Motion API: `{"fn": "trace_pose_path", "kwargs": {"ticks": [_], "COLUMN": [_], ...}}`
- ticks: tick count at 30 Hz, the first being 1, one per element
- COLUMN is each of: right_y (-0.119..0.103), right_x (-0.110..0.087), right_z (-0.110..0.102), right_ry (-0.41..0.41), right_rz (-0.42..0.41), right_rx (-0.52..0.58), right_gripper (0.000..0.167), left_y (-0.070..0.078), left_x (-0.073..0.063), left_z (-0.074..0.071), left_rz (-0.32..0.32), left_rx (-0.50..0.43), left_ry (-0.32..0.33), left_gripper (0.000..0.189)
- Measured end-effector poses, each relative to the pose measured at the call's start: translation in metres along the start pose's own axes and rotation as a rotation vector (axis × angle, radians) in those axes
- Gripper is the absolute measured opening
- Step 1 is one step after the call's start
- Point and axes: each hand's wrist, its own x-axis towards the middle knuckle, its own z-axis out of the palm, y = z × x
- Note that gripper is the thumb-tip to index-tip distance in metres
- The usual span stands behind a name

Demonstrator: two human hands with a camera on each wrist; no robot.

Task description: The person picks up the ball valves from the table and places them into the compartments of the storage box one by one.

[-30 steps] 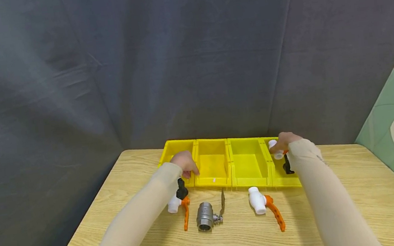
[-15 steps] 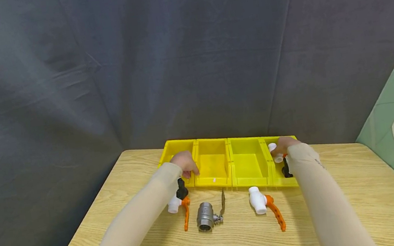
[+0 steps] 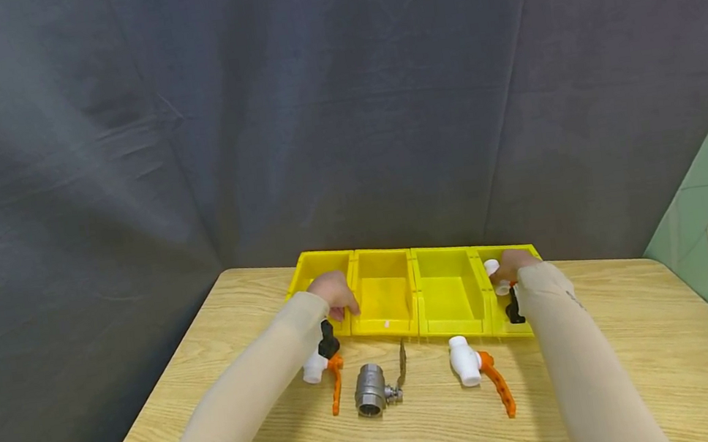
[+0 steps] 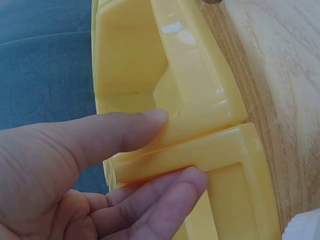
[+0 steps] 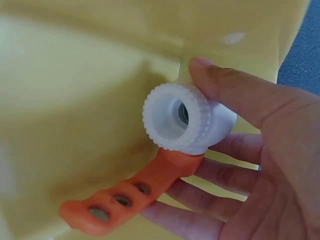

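Note:
My right hand (image 3: 513,262) is inside the rightmost yellow bin (image 3: 503,328), holding a white plastic ball valve (image 5: 172,117) with an orange lever handle (image 5: 132,195). In the right wrist view the thumb lies along the valve's body and the fingers curl under it and the handle. Beside that hand in the bin shows a black handle (image 3: 514,306); the sleeve covers part of it. At the row's left end, my left hand (image 3: 334,293) pinches the walls between two yellow bins (image 4: 200,152), thumb on one side, fingers on the other.
In front of the bins lie a metal ball valve (image 3: 370,390), a white valve with orange handle (image 3: 465,362), and at left another white-and-orange valve (image 3: 314,367) beside a black part (image 3: 327,341). A dark curtain (image 3: 340,105) hangs behind the wooden table (image 3: 434,440).
My right hand has shifted slightly left and down inside the rightmost bin with the white ball valve. The left hand stays at the bin walls.

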Motion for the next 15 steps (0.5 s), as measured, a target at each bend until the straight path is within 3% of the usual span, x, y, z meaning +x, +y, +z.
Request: {"fn": "trace_pose_path", "kwargs": {"ticks": [15], "right_y": [0.0042], "right_x": [0.0009], "right_z": [0.0064], "right_ry": [-0.005], "right_rz": [0.001], "right_rx": [0.044], "right_gripper": [0.035], "left_y": [0.0027], "left_x": [-0.0065], "left_z": [-0.0007], "left_rz": [0.001], "left_rx": [0.007], "left_ry": [0.001], "left_gripper": [0.028]}}
